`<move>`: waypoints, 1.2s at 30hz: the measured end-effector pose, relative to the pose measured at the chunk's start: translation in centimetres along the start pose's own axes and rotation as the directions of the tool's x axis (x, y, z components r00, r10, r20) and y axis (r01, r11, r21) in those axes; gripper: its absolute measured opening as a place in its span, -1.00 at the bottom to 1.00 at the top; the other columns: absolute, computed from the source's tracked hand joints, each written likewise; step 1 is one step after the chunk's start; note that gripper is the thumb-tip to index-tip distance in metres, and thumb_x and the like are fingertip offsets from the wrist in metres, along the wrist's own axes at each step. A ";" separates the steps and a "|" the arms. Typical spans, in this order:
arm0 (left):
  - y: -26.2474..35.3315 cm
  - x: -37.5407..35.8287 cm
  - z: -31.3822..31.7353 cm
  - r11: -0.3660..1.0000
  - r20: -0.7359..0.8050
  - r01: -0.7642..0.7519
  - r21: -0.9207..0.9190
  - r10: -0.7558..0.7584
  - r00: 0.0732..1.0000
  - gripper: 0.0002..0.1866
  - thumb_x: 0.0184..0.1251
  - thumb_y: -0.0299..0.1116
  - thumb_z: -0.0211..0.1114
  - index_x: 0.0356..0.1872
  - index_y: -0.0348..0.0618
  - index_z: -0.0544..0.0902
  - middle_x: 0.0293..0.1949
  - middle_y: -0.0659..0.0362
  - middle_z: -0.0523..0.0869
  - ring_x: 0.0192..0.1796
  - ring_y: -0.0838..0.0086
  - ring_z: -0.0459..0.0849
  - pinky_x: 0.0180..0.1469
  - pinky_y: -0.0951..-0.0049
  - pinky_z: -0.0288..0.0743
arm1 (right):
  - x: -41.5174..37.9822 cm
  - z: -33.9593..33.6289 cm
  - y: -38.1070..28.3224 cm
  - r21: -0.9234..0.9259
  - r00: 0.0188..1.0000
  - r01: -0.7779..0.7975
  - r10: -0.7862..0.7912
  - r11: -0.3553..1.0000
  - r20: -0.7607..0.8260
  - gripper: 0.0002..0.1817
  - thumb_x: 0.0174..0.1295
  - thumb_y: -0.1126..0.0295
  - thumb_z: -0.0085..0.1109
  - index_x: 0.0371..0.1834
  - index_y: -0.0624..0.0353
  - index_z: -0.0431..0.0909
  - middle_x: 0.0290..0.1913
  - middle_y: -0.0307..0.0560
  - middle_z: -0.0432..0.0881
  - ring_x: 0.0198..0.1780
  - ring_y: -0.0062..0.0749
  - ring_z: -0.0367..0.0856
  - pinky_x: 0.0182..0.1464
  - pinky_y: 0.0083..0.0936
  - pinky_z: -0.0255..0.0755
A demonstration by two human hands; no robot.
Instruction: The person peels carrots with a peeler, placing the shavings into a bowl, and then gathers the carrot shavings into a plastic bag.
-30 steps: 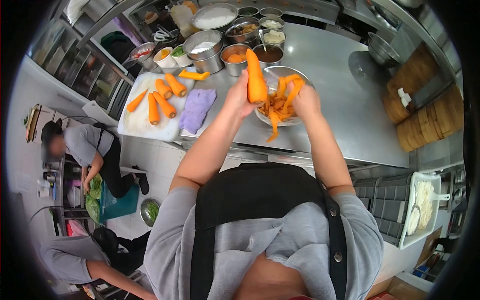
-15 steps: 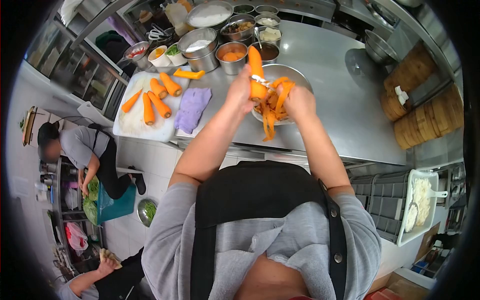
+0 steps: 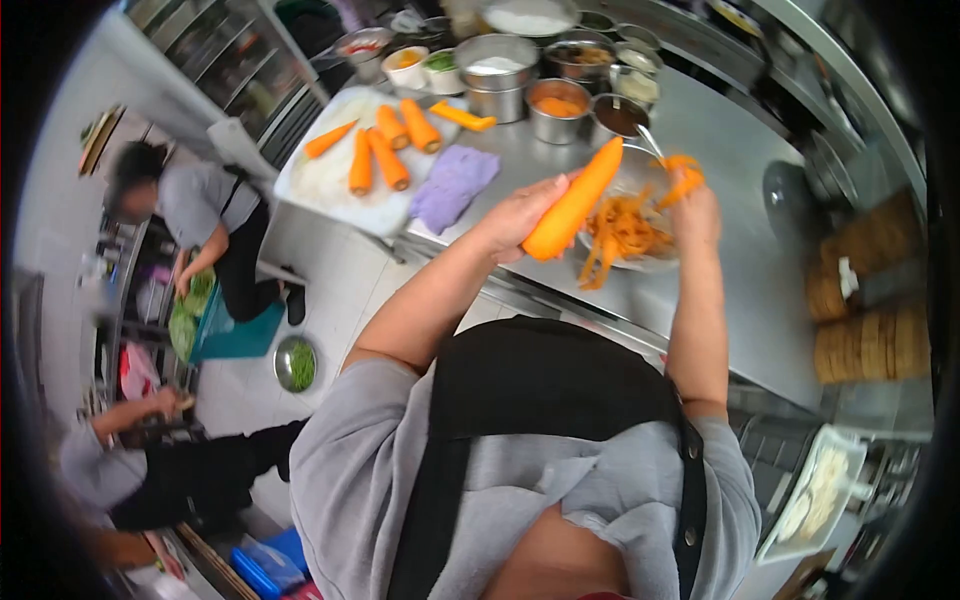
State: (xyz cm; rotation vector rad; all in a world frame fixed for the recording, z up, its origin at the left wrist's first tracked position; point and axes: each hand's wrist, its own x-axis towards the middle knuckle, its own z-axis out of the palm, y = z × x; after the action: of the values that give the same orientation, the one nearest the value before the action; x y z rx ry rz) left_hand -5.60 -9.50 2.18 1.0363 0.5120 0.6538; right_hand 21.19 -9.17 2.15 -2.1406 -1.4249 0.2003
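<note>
My left hand point(image 3: 528, 218) is wrapped round the lower part of a large peeled carrot point(image 3: 575, 205), whose narrow end tilts up and right. My right hand point(image 3: 697, 213) is closed on a peeler point(image 3: 650, 142), its metal end pointing up and left, with orange peel point(image 3: 683, 176) bunched at the fingers. The two hands are apart. Between them, a heap of carrot peelings point(image 3: 625, 228) lies in a metal bowl point(image 3: 633, 172), some strips hanging over the near rim. On a white board point(image 3: 305, 190) at the left lie several carrots point(image 3: 388, 160).
A purple cloth point(image 3: 455, 187) lies beside the board. Metal containers point(image 3: 497, 97) line the counter's point(image 3: 730, 150) back. Bamboo steamers point(image 3: 870, 347) stand at the right. At the left, one person point(image 3: 215, 205) crouches by greens above a floor bowl point(image 3: 295, 363); another point(image 3: 190, 470) is lower down.
The view has turned and shifted. My right hand and the peeler have moved away from the carrot, to the right. The carrot in my left hand now tilts more and is fully in sight.
</note>
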 end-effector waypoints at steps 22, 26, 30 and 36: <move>5.1 -6.6 -42.0 0.319 -0.890 0.857 0.405 0.351 0.290 -0.35 0.13 0.05 0.21 0.28 0.12 0.45 0.16 0.02 0.58 0.25 0.22 0.50 0.31 0.20 0.25 | -3.3 -6.1 -4.4 -0.580 0.906 0.421 -0.293 0.697 0.305 -0.80 0.13 0.28 0.19 -0.28 0.15 0.64 -0.24 -0.02 0.66 -0.13 -0.11 0.65 -0.15 -0.23 0.53; 7.3 -2.5 -26.0 0.281 -0.514 0.584 0.761 0.811 0.279 -0.43 0.18 -0.13 0.29 0.22 -0.09 0.48 0.11 -0.01 0.59 0.19 0.15 0.51 0.28 0.22 0.29 | -3.1 -5.9 -4.9 -0.697 0.903 0.429 -0.271 0.574 0.332 -0.81 0.05 0.50 0.12 -0.26 0.12 0.64 -0.23 -0.04 0.65 -0.14 -0.11 0.65 -0.16 -0.27 0.54; 5.8 2.0 -10.0 0.322 -0.107 -0.168 0.932 0.686 0.719 -0.47 0.12 -0.31 0.38 0.17 -0.11 0.51 0.12 -0.01 0.56 0.20 0.15 0.50 0.25 0.28 0.34 | -3.1 -6.3 -6.2 -0.685 0.904 0.428 -0.262 0.590 0.338 -0.77 0.04 0.57 0.07 -0.25 0.12 0.64 -0.28 -0.01 0.66 -0.16 -0.09 0.65 -0.18 -0.29 0.55; 0.1 7.3 2.7 0.460 0.167 -0.437 0.773 0.517 0.839 -0.04 -0.01 -0.38 0.51 0.43 -0.04 0.12 0.21 0.03 0.45 0.20 0.27 0.47 0.21 0.29 0.37 | -5.0 -9.1 -7.2 -0.449 0.924 0.364 -0.257 0.816 0.283 -0.80 0.05 0.43 0.16 -0.26 0.27 0.56 -0.26 0.09 0.66 -0.15 0.02 0.63 -0.18 -0.18 0.48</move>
State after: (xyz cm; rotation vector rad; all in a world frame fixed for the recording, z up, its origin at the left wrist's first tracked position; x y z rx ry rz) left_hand 1.30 -5.94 2.82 2.0773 0.6096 1.0209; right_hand 17.02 -14.90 12.59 -2.2740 -2.1206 -0.0816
